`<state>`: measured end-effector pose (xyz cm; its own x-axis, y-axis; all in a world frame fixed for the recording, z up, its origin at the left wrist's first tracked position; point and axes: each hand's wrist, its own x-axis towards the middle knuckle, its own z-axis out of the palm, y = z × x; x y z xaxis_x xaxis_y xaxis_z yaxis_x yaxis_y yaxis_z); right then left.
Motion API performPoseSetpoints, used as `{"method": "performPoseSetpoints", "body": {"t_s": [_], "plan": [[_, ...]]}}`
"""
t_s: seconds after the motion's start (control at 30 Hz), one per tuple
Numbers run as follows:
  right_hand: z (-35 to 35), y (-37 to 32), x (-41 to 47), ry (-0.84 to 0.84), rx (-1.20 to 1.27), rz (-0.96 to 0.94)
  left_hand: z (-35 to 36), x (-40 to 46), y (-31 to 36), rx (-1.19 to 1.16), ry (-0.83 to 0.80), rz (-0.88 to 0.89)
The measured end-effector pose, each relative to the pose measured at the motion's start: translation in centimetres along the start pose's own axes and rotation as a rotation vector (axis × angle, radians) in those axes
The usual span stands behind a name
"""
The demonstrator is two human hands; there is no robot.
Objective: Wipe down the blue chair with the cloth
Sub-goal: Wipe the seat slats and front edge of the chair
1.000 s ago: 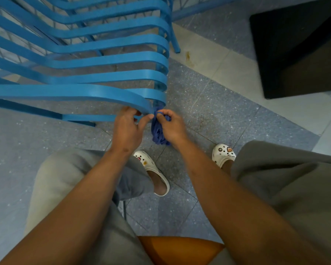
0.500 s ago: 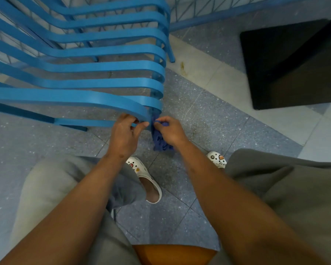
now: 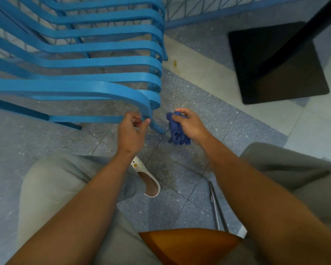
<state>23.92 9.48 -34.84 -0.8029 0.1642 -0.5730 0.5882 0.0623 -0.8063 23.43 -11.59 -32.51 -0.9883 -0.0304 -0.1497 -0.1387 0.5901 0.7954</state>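
Right hand [image 3: 191, 125] grasps the bunched cloth [image 3: 177, 131] just beside the blue chair [image 3: 95, 73] front corner; left hand [image 3: 131, 133] loosely curled, holding nothing, near the slat end.

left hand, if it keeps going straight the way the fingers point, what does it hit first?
Most likely the corner of the blue slatted metal chair: the left hand has loosely curled fingers aimed at the front leg just ahead. Depth is unclear; it may already be touching.
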Motion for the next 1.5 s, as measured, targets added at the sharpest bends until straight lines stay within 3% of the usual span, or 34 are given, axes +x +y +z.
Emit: {"method": "performPoseSetpoints", "body": {"t_s": [0.2,0.57,0.8,0.97,1.03,1.13,1.3,1.43,1.5], "plan": [[0.7,1.2,0.0,-0.118,0.013,0.014,0.4,-0.3,-0.8,-0.007,-0.017,-0.008],[7.8,3.9,2.4,-0.215,0.400,0.062,1.2,1.2,-1.4,0.077,0.004,0.028],[8.0,4.7,4.4,-0.088,0.173,0.039,1.7,1.6,-2.3,0.113,0.011,0.008],[7.5,4.6,4.1,-0.304,0.601,0.098,1.9,1.8,-2.7,0.155,-0.032,-0.016],[7.3,4.5,4.3,-0.339,0.650,0.071,2.1,1.8,-2.6,0.166,-0.028,-0.027],[7.5,4.8,5.5,-0.308,0.575,0.066,2.5,1.4,-2.5,0.143,-0.001,-0.034],[8.7,5.7,8.5,-0.101,0.344,0.104,3.3,0.8,-2.4,0.141,0.054,-0.054],[7.9,6.5,9.9,-0.094,0.177,0.103,3.9,0.5,-2.8,0.151,0.068,-0.092],[6.3,7.2,10.0,-0.013,0.135,0.121,4.1,0.5,-3.2,0.181,0.057,-0.125]]}}
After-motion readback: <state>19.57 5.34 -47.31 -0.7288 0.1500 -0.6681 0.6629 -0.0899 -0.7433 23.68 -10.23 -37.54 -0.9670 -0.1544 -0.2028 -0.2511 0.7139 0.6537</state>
